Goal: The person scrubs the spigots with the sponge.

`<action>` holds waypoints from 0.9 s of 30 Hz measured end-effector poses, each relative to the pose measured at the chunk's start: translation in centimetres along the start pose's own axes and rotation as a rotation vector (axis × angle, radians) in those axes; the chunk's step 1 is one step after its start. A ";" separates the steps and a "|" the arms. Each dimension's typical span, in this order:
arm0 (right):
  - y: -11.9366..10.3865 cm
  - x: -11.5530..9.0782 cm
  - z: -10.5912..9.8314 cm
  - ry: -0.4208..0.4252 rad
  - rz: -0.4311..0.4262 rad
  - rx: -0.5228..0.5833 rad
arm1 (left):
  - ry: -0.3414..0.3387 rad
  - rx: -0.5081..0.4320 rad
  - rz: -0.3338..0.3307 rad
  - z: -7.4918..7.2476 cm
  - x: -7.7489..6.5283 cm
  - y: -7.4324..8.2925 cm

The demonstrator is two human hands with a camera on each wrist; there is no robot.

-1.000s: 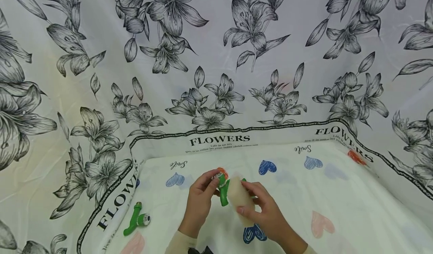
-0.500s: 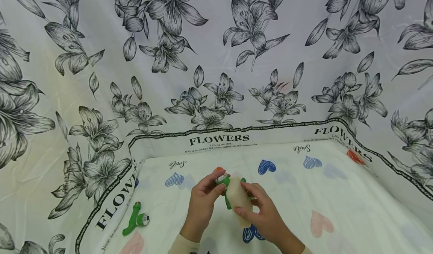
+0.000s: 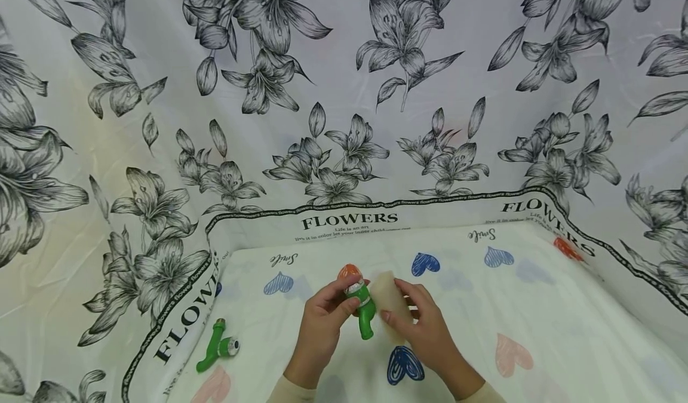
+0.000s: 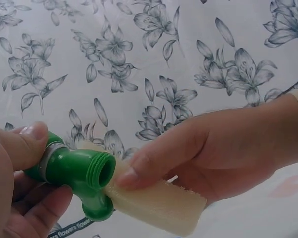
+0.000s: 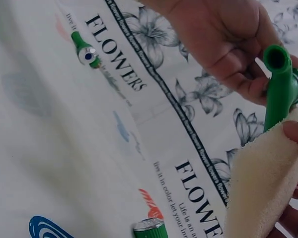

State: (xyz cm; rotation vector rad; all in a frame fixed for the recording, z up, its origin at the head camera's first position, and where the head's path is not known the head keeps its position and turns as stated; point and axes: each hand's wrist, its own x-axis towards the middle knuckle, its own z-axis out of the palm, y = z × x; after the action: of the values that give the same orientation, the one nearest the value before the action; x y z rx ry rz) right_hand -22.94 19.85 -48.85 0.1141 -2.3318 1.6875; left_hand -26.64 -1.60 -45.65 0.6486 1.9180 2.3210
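My left hand (image 3: 322, 319) holds a green plastic tap (image 3: 365, 313) with a silver ring, thumb and fingers pinching it near the ring. In the left wrist view, the tap's threaded open end faces the camera. My right hand (image 3: 432, 328) grips a pale cream sponge (image 3: 391, 304) with the thumb on one face and fingers on the other. The sponge stands right beside the tap; whether they touch I cannot tell. In the right wrist view, the tap's hollow tube end (image 5: 278, 58) points toward the camera, and the sponge (image 5: 263, 183) covers its lower part.
Another green tap (image 3: 217, 347) lies on the white heart-printed cloth (image 3: 457, 355) at the left. A green piece with a silver top (image 5: 150, 228) shows partly at the right wrist view's bottom edge. Flower-printed sheeting (image 3: 344, 170) rises behind and at the sides.
The sponge has shifted slightly right and up, away from the front of the tap, so more of the tap shows. My left hand has turned the tap and still holds it.
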 end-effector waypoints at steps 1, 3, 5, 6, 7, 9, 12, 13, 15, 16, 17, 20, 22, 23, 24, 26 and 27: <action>0.1 0.1 0.0 0.007 0.014 -0.004 | -0.001 0.004 -0.001 0.0 0.0 0.0; 0.2 0.1 0.0 0.005 0.031 0.005 | 0.000 0.005 -0.005 0.0 -0.1 0.1; 0.3 0.1 0.1 -0.007 0.044 0.020 | 0.008 0.003 -0.009 0.0 -0.1 0.0; 0.3 0.0 0.1 -0.016 0.049 0.029 | 0.013 0.000 -0.008 0.0 0.0 0.0; 0.3 0.0 0.2 -0.025 0.050 0.035 | 0.022 -0.002 -0.009 0.0 0.0 0.0; 0.3 -0.2 0.3 -0.042 0.046 0.050 | 0.044 -0.016 -0.007 0.0 0.1 -0.1; 0.1 -0.6 0.5 -0.062 0.027 0.071 | 0.077 -0.028 -0.005 0.0 0.2 -0.3; 0.0 -0.7 0.5 -0.072 0.018 0.080 | 0.086 -0.030 -0.006 -0.1 0.2 -0.4; -0.4 -1.0 0.7 -0.097 -0.010 0.109 | 0.097 -0.033 -0.006 -0.1 0.2 -0.5; -0.5 -1.1 0.7 -0.112 -0.019 0.121 | 0.100 -0.031 -0.007 -0.2 0.2 -0.5; -0.7 -1.2 0.8 -0.126 -0.027 0.133 | 0.104 -0.028 -0.006 -0.2 0.2 -0.6; -1.1 -1.5 1.0 -0.164 -0.042 0.156 | 0.113 -0.026 0.003 -0.4 0.1 -0.7; -1.2 -1.7 1.1 -0.176 -0.056 0.158 | 0.120 -0.030 0.008 -0.4 0.1 -0.7; -1.3 -1.7 1.1 -0.180 -0.068 0.161 | 0.124 -0.033 0.009 -0.5 0.1 -0.8; -1.3 -1.8 1.1 -0.184 -0.082 0.164 | 0.127 -0.038 0.009 -0.5 0.1 -0.8; -1.4 -1.9 1.2 -0.184 -0.113 0.170 | 0.136 -0.048 0.005 -0.5 0.1 -0.9; -1.4 -1.9 1.2 -0.182 -0.128 0.170 | 0.137 -0.051 0.004 -0.5 0.1 -0.9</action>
State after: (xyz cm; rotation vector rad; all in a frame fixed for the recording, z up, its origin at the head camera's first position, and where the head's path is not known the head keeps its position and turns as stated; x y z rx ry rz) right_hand -20.96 18.10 -48.40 0.4569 -2.2443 1.8775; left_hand -27.10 -1.84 -46.53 0.5014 1.9047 2.4684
